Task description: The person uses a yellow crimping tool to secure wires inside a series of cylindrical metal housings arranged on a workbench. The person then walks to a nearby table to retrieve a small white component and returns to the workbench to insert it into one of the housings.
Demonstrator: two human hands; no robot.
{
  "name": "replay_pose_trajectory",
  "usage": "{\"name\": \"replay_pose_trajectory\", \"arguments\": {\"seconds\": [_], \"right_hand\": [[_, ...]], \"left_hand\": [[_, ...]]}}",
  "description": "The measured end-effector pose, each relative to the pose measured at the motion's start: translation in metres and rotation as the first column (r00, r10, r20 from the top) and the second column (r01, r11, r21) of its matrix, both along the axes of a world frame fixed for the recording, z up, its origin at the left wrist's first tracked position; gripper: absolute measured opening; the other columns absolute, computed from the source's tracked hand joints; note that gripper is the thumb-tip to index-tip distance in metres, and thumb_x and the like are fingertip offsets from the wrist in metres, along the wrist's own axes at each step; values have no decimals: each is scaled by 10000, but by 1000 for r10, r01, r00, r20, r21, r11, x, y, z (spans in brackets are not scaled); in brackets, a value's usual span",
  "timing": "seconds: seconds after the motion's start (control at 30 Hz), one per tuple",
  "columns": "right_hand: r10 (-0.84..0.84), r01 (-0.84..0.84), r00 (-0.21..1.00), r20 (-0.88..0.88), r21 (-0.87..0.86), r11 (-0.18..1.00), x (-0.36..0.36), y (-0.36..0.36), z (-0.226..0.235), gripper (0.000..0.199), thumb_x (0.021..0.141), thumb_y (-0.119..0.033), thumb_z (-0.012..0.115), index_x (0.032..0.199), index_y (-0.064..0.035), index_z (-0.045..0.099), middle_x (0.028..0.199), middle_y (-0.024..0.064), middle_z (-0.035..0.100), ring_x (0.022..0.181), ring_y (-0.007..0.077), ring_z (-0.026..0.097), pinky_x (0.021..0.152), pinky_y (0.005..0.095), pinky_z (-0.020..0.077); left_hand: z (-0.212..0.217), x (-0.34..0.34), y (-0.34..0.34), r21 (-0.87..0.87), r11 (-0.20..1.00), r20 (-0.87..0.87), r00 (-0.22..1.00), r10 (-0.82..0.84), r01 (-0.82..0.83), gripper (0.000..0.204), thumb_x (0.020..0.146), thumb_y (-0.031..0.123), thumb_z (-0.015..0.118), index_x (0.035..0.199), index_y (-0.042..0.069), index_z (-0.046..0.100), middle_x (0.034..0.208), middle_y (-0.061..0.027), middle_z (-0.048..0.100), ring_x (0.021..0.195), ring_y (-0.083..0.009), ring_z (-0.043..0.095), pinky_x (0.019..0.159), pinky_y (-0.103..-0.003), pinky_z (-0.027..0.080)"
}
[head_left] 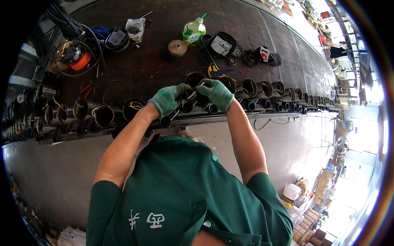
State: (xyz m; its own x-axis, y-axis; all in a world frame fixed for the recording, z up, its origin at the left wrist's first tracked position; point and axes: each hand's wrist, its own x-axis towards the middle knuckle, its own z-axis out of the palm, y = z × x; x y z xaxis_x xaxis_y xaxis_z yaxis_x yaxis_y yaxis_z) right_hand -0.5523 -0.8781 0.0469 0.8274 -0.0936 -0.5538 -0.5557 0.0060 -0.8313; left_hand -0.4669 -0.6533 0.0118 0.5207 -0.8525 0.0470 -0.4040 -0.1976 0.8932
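My left hand (pixel 168 100) and my right hand (pixel 217 95), both in green knit gloves, meet at the near edge of the bench over a dark metal cylinder (pixel 194 78). The fingers of each are closed in a pinch. Small pale, thin pieces (pixel 191 95) show at the fingertips; I cannot make out whether they are wires or sleeves, nor which hand grips them. Just beyond my right hand lies a wire stripper (pixel 217 72) with yellow and blue handles. Another open cylinder (pixel 228 84) stands beside that hand, partly hidden by it.
Rows of dark cylinders with wires inside, such as one (pixel 103 115), line the bench edge both ways. Farther back are a green bottle (pixel 194 31), a brown round part (pixel 177 48), a black tray (pixel 222 44) and a clear plastic bag (pixel 135 29). An orange reel (pixel 80 60) sits left.
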Motion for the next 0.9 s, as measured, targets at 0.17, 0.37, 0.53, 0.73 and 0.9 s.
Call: {"name": "replay_pose_trajectory", "arguments": {"seconds": [0.17, 0.37, 0.53, 0.73, 0.9], "right_hand": [[-44, 44, 997, 60, 10, 999, -8, 9, 5, 113, 968, -146, 702, 974, -34, 706, 825, 19, 693, 694, 101, 647, 615, 262, 540], [-23, 52, 989, 145, -201, 978, -15, 13, 2, 117, 963, -130, 709, 990, -16, 704, 849, 9, 698, 776, 64, 598, 698, 253, 505], [-90, 109, 984, 151, -124, 986, -17, 16, 3, 118, 953, -125, 721, 999, -17, 706, 861, 15, 705, 780, 61, 581, 710, 256, 498], [-42, 66, 985, 169, -141, 988, -16, 18, -5, 140, 946, -136, 730, 1020, -19, 708, 852, 20, 703, 770, 64, 570, 708, 268, 497], [196, -135, 970, 146, -348, 928, -8, 19, 16, 153, 948, -139, 711, 1056, -31, 712, 848, 55, 712, 754, 97, 601, 699, 290, 520]], "left_hand": [[0, -5, 4, -22, 998, -32, 998, 50, -51, 393, 900, 17, 728, 1276, 63, 625, 1035, -128, 712, 940, -258, 702, 858, -368, 566], [0, -11, 11, 36, 984, 35, 984, 175, -176, 300, 859, 54, 767, 1149, 66, 690, 1022, -130, 705, 943, -326, 696, 833, -400, 567], [3, -14, 12, 14, 987, 393, 908, 143, -161, 143, 838, 146, 778, 946, 55, 752, 979, -119, 702, 905, -360, 656, 823, -464, 540], [1, -18, 13, -18, 986, 417, 896, 156, -163, 116, 852, 169, 765, 921, 75, 759, 920, -95, 712, 895, -337, 656, 825, -453, 498], [-2, -14, 16, -56, 994, 447, 888, 106, -91, 115, 857, 164, 759, 931, 77, 754, 917, -82, 708, 881, -320, 657, 828, -439, 490]]}}
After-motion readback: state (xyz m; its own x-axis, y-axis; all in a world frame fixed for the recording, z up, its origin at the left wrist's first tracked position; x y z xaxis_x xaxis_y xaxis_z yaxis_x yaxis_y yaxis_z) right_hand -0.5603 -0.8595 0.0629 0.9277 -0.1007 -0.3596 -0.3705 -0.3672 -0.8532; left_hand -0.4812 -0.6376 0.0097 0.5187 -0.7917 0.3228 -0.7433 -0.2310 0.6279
